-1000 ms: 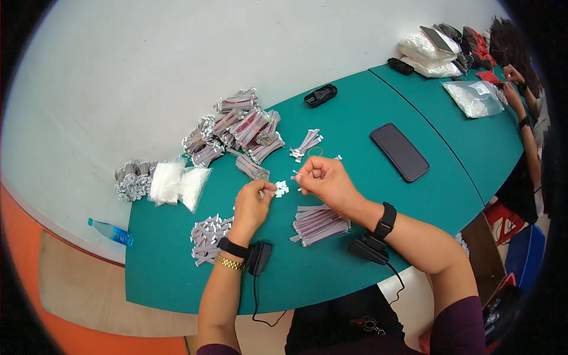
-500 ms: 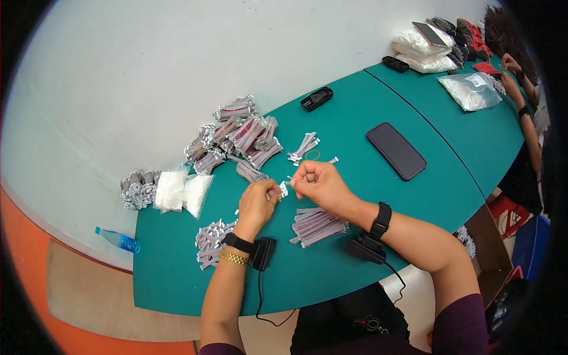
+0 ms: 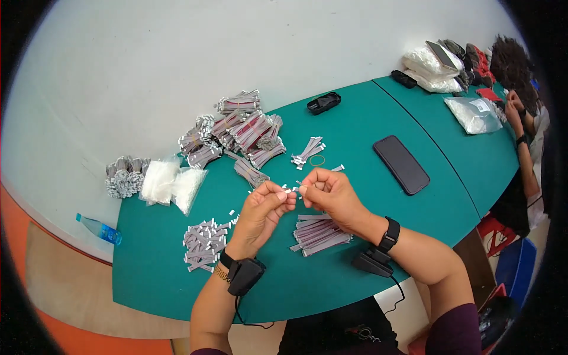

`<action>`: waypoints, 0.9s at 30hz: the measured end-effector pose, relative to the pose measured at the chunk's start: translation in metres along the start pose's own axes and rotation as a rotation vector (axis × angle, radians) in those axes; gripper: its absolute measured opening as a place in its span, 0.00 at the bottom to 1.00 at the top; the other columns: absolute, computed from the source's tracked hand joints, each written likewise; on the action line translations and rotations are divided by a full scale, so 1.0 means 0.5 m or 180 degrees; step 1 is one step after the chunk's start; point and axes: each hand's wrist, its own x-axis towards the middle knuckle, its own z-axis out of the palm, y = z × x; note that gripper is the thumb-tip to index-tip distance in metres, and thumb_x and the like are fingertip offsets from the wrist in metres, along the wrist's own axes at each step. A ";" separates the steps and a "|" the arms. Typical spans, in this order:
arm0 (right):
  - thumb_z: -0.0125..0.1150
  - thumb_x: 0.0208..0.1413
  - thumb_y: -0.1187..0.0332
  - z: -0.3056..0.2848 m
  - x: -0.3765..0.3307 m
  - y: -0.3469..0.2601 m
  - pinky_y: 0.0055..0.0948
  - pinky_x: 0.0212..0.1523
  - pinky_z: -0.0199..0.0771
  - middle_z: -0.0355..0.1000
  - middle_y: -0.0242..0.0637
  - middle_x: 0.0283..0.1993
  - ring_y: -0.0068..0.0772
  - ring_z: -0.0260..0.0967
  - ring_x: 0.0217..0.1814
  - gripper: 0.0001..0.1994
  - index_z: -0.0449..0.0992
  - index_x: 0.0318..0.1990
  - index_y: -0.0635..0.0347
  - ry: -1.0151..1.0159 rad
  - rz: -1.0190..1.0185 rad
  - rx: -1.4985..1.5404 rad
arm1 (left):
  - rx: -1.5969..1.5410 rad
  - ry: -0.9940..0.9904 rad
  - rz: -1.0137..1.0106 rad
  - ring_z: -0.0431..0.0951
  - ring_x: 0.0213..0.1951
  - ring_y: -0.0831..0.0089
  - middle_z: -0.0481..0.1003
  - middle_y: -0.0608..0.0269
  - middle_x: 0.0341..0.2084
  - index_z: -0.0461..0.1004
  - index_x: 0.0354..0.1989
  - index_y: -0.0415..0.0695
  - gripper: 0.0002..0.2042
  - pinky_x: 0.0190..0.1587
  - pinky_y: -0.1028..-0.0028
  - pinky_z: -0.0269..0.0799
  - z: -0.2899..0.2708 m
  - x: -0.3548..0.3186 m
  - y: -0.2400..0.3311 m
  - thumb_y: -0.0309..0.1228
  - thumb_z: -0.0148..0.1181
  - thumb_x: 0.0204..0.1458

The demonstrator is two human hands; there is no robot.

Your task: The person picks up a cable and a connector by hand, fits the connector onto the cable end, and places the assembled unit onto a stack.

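Observation:
My left hand (image 3: 259,212) pinches a small white clip (image 3: 288,191) between thumb and fingertips. Close beside it, my right hand (image 3: 331,198) is closed in a pinch on a thin grey strip, of which only a short end shows. The fingertips of both hands nearly meet above the table. Under my right hand lies a stack of grey strips (image 3: 319,234). Loose strips with white ends (image 3: 205,244) are heaped left of my left wrist. A few white clips (image 3: 232,213) lie scattered by my left hand.
Rubber-banded strip bundles (image 3: 248,130) are piled along the far edge, near bags of white pieces (image 3: 160,182). A phone (image 3: 401,164) lies to the right, a black case (image 3: 323,103) beyond. A bottle (image 3: 99,229) is at the left edge. Another person's hands (image 3: 515,112) work far right.
My left hand has come up from the table and turned palm inward, now holding a white clip near my right fingertips. My right hand has moved slightly right and nearer. The view has shifted slightly.

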 end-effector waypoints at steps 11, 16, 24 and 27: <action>0.56 0.53 0.70 0.007 0.004 0.014 0.12 0.18 0.51 0.67 0.27 0.20 0.11 0.57 0.18 0.04 0.69 0.30 0.60 -0.0010 0.0104 0.0180 | 0.0069 0.0137 0.0145 0.75 0.34 0.73 0.75 0.58 0.31 0.68 0.32 0.41 0.02 0.38 0.76 0.71 -0.006 -0.009 -0.016 0.23 0.55 0.51; 0.56 0.53 0.71 0.001 0.000 0.010 0.13 0.17 0.49 0.67 0.27 0.19 0.10 0.55 0.17 0.04 0.69 0.30 0.60 -0.0036 0.0072 0.0069 | 0.0511 0.0194 0.0232 0.75 0.32 0.75 0.75 0.60 0.30 0.70 0.36 0.40 0.05 0.37 0.78 0.71 0.001 -0.012 -0.020 0.25 0.56 0.51; 0.56 0.52 0.72 -0.003 0.003 0.012 0.14 0.17 0.49 0.67 0.27 0.19 0.10 0.54 0.17 0.04 0.69 0.29 0.59 -0.0126 0.0114 0.0009 | -0.0085 0.0035 0.0095 0.74 0.32 0.77 0.75 0.61 0.31 0.70 0.42 0.39 0.09 0.38 0.79 0.70 -0.027 -0.007 -0.034 0.25 0.55 0.52; 0.56 0.52 0.72 -0.004 0.004 0.011 0.14 0.17 0.49 0.67 0.27 0.19 0.09 0.54 0.17 0.03 0.69 0.29 0.59 -0.0159 0.0113 -0.0060 | -0.0140 0.0112 0.0061 0.74 0.32 0.77 0.75 0.61 0.31 0.70 0.42 0.38 0.10 0.38 0.79 0.70 -0.027 -0.006 -0.030 0.25 0.55 0.52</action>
